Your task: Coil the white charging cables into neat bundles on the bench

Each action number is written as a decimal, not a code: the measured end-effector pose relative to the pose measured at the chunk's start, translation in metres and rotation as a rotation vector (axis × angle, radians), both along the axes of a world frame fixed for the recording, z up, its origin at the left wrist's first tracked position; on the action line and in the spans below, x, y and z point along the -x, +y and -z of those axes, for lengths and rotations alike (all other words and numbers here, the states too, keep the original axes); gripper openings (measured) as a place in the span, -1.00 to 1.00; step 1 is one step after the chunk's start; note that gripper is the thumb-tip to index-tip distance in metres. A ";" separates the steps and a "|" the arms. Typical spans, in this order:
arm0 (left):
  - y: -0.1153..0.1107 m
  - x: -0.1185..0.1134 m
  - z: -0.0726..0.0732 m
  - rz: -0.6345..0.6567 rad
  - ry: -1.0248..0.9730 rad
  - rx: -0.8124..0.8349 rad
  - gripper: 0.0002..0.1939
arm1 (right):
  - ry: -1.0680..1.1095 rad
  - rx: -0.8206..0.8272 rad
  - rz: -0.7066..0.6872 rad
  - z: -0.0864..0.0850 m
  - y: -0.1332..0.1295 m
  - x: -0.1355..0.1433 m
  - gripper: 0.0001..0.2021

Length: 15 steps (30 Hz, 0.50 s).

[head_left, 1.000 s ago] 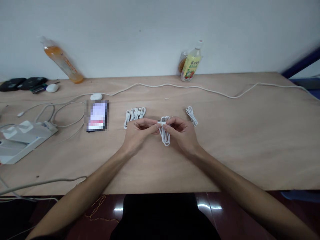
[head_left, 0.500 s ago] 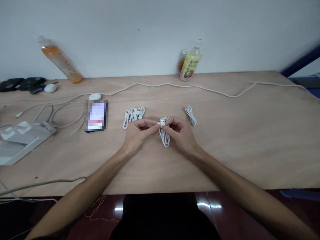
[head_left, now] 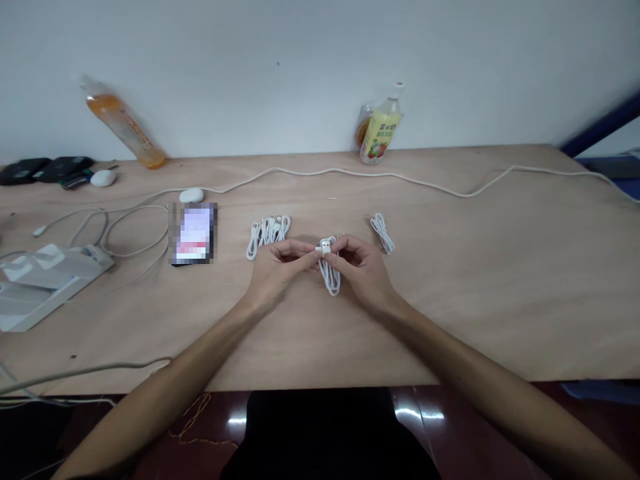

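Note:
A coiled white USB cable [head_left: 330, 277] is pinched between both of my hands over the middle of the table, its metal plug pointing up and its loops hanging toward me. My left hand [head_left: 277, 267] grips it from the left near the plugs, thumb and fingertips together. From the right, my right hand [head_left: 363, 267] pinches the same spot beside the USB plug. Just beyond my left hand lie several bundled white cables [head_left: 269, 230] side by side. Another bundled white cable [head_left: 383, 233] rests beyond my right hand.
A phone [head_left: 194, 233] and a white earbud case [head_left: 191, 195] lie to the left, near a white tray [head_left: 60, 287]. An orange drink bottle [head_left: 125, 130] and a yellow-labelled bottle [head_left: 381, 130] stand by the wall. A long white cord [head_left: 340, 171] runs across the table.
Both hands keep the same pinch on the cable. The whole view has shifted very slightly; nothing on the table has visibly moved.

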<state>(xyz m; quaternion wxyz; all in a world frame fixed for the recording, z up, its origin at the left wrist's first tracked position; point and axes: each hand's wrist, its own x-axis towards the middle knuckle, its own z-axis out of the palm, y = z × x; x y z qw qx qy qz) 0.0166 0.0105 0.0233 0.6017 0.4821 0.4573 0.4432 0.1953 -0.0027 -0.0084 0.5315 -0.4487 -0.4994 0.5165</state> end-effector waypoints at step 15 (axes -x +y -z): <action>0.002 0.001 0.002 0.014 -0.012 0.020 -0.74 | 0.007 0.012 0.010 -0.001 -0.001 0.001 -0.72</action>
